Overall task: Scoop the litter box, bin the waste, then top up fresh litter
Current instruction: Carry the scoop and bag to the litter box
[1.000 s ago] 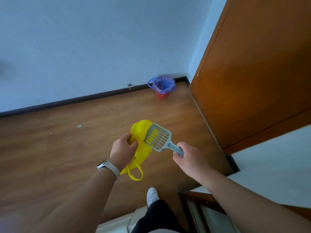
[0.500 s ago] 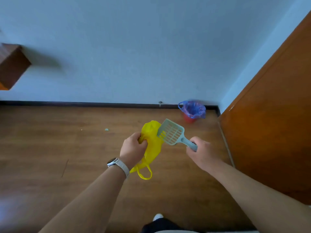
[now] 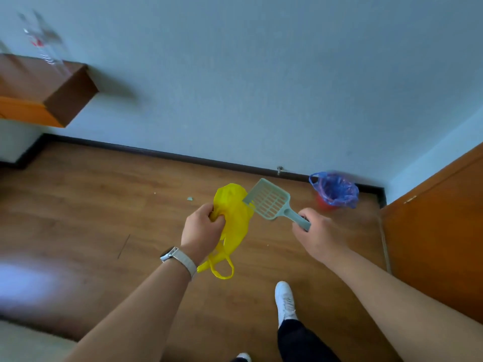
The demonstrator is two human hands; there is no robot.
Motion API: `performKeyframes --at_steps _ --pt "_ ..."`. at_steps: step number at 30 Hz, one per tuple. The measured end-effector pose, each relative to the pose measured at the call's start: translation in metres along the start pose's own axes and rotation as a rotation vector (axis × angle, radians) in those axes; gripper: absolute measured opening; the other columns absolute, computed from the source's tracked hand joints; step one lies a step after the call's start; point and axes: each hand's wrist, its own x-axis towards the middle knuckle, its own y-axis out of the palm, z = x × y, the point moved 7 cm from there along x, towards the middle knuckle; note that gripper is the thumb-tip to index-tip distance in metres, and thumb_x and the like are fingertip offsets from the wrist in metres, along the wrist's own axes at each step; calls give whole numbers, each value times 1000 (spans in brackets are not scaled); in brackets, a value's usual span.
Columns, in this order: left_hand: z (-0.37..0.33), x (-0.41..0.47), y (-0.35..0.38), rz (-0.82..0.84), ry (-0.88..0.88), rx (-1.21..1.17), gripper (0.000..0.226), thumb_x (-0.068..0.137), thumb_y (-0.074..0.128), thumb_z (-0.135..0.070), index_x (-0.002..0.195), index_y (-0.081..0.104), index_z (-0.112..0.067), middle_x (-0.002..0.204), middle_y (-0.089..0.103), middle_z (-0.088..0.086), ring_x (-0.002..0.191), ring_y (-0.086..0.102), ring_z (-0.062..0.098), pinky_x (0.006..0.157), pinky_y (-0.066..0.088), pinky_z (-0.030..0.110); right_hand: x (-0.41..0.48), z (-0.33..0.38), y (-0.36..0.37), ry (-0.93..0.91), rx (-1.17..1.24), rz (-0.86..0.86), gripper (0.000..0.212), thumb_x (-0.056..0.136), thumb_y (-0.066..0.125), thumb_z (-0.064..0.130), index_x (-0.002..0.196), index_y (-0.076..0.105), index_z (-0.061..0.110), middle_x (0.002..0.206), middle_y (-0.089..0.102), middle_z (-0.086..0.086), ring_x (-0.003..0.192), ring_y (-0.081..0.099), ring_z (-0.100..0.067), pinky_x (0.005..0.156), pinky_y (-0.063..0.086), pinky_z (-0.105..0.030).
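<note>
**A:** Where's the bag (image 3: 235, 212)?
**B:** In the left grip (image 3: 201, 228), hanging above the floor (image 3: 104, 205). The scoop (image 3: 269, 201) is in the right grip (image 3: 317, 231), with its head just right of the bag's top.
**A:** And the bin (image 3: 334, 192)?
**B:** Farther ahead and to the right, on the floor at the foot of the wall (image 3: 261, 87). The door (image 3: 439, 231) is to its right. A shelf (image 3: 52, 92) hangs on the wall, far left.
</note>
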Motion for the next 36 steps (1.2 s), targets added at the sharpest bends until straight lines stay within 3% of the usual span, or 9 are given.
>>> performKeyframes --at_steps 8,13,17,22,28,33,36 --pt "-59 53 25 -57 -81 70 18 83 61 -18 70 50 -12 62 48 3 61 44 21 52 34 31 98 -5 -53 -157 -16 75 8 91 57 34 91 57 27 71 59 5 62 59 -15 59 56 -43" --pt "-79 78 -10 -170 -111 90 14 84 62 -18 73 53 -14 63 50 3 59 44 17 52 34 30 157 20 -82 -245 -26 79 7 89 57 35 90 56 28 69 59 5 66 58 -18 62 50 -38" --pt "-71 86 -49 -265 -186 76 18 84 60 -18 70 50 -15 61 47 0 59 43 18 51 33 31 184 65 -79 -372 -12 115 9 90 57 34 85 52 27 63 55 7 58 53 -13 54 43 -33" --pt "-35 89 -94 -392 -277 44 19 84 61 -19 71 50 -11 60 47 1 56 41 16 48 32 28 211 134 -38 -509 -7 224 10 92 57 33 87 52 26 65 57 5 54 53 -12 49 42 -29" --pt "50 102 -158 -501 -414 -14 18 84 60 -19 74 51 -8 62 49 4 57 41 18 51 36 31 234 227 34 -607 0 325 10 91 57 34 86 54 26 62 57 5 51 48 -11 52 49 -38" --pt "123 138 -214 -506 -479 -85 18 84 60 -20 71 50 -13 62 50 2 55 45 18 45 39 30 262 318 95 -673 -42 359 12 94 57 33 85 53 25 60 54 7 46 45 -7 43 36 -17" --pt "168 157 -259 -509 -538 -113 17 84 59 -22 70 51 -16 63 53 4 56 52 24 46 50 41 277 384 130 -706 -81 380 12 94 57 33 87 54 24 62 55 7 47 47 -7 43 34 -15"
